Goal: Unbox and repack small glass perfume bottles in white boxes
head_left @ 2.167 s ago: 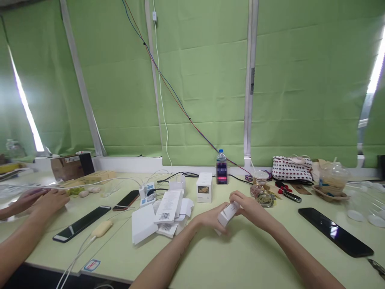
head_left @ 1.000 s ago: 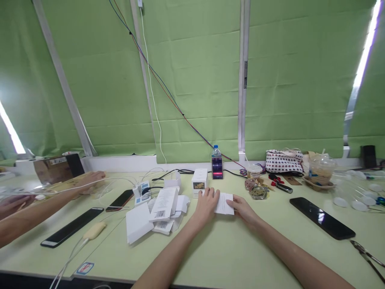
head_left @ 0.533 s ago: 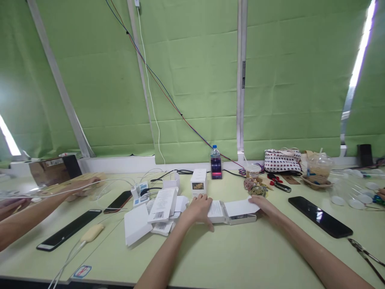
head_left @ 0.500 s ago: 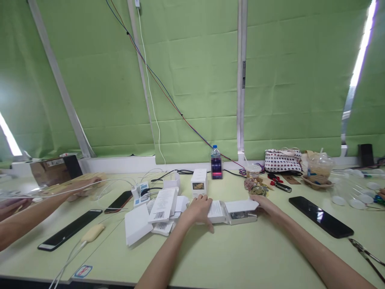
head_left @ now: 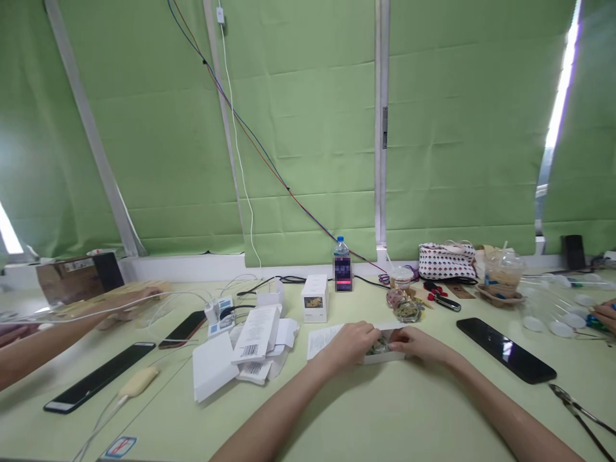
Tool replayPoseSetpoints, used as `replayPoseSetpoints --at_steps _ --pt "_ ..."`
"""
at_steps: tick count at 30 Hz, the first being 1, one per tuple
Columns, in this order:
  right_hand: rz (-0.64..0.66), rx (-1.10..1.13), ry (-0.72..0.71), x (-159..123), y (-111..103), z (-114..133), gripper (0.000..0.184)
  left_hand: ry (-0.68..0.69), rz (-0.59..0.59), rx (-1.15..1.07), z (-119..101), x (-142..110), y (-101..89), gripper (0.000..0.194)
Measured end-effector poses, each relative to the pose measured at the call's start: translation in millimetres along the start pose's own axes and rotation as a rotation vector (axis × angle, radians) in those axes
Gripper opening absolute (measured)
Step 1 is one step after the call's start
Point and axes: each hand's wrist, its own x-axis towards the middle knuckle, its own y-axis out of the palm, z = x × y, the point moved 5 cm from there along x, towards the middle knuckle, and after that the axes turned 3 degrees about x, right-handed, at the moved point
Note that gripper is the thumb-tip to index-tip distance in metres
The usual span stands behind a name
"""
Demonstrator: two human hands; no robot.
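Observation:
A small white cardboard box (head_left: 385,357) lies on the table in front of me, its top open. Inside shows something metallic (head_left: 380,345), partly covered by my fingers, so its kind is unclear. My left hand (head_left: 353,341) is over the left part of the box, fingers curled at the opening. At the right end, my right hand (head_left: 418,342) has thumb and fingers closed on the box wall. A white printed flap or panel (head_left: 318,340) extends left from under my left hand.
Left of the box lie several opened white cartons (head_left: 257,332). Behind stands an upright white box (head_left: 315,299) near a bottle (head_left: 341,246). A black phone (head_left: 505,350) and pliers (head_left: 577,407) are at right. Another person's arm (head_left: 72,330) reaches in at left, near cables.
My left hand has moved right, from the printed panel to the box's opening. My right hand has shifted from the raised flap onto the box's right end. The view has shifted slightly.

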Motion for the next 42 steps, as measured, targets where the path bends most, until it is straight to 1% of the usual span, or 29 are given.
replayPoseSetpoints --at_steps 1,3,6,7,10,11,13,15,17,19,21,23,25,26,28,30,32,35,38,40,42 --pt "0.004 -0.017 -0.012 1 -1 -1 0.03 0.014 0.035 -0.029 -2 4 1.5 0.016" --pt "0.014 -0.047 -0.031 1 -3 -3 0.028 0.01 0.146 -0.105 -2 12 5.3 0.023" --pt "0.024 -0.092 -0.043 1 -3 -6 0.018 -0.025 0.333 -0.254 3 25 12.6 0.046" --pt "0.019 -0.111 -0.043 1 -2 -7 0.018 -0.022 0.371 -0.309 6 29 14.6 0.051" --pt "-0.053 -0.186 -0.043 0 2 -4 0.017 0.008 0.401 -0.401 14 38 20.3 0.047" --pt "-0.084 -0.21 -0.046 0 4 -2 0.015 0.01 0.414 -0.393 16 39 23.2 0.046" --pt "-0.123 -0.242 -0.064 -3 5 4 0.012 -0.003 0.44 -0.349 21 40 28.9 0.052" --pt "-0.121 -0.269 -0.11 -7 5 11 0.014 -0.014 0.451 -0.308 24 38 31.8 0.057" --pt "-0.111 -0.284 -0.158 -11 3 14 0.019 -0.019 0.421 -0.295 24 37 30.0 0.055" --pt "-0.109 -0.239 -0.181 -14 -1 11 0.024 -0.039 0.376 -0.311 25 34 25.7 0.054" --pt "-0.126 -0.097 -0.149 -16 -7 1 0.029 -0.091 0.311 -0.364 26 31 20.6 0.061" --pt "-0.17 0.083 -0.098 -18 -16 -14 0.034 -0.163 0.219 -0.444 25 31 16.1 0.07" --pt "-0.277 0.199 -0.069 -22 -30 -31 0.038 -0.229 0.116 -0.54 21 35 13.1 0.073" --pt "-0.348 0.213 -0.071 -24 -39 -39 0.038 -0.254 0.061 -0.59 17 38 12.1 0.072" --pt "-0.489 0.188 -0.057 -29 -58 -55 0.037 -0.299 -0.049 -0.676 7 49 10.5 0.069" --pt "-0.583 0.161 -0.013 -32 -74 -72 0.036 -0.347 -0.145 -0.734 -4 65 9.5 0.067" --pt "-0.654 0.131 0.039 -33 -86 -85 0.033 -0.399 -0.202 -0.772 -15 84 9.0 0.065" --pt "-0.727 0.068 0.094 -33 -94 -96 0.024 -0.449 -0.242 -0.777 -25 115 7.8 0.063" --pt "-0.767 0.007 0.113 -31 -96 -98 0.018 -0.486 -0.199 -0.672 -28 137 12.5 0.063" --pt "-0.78 -0.016 0.119 -30 -95 -98 0.018 -0.511 -0.133 -0.56 -27 143 22.0 0.069" --pt "-0.774 -0.023 0.117 -28 -94 -99 0.019 -0.54 -0.075 -0.481 -25 142 34.8 0.074"
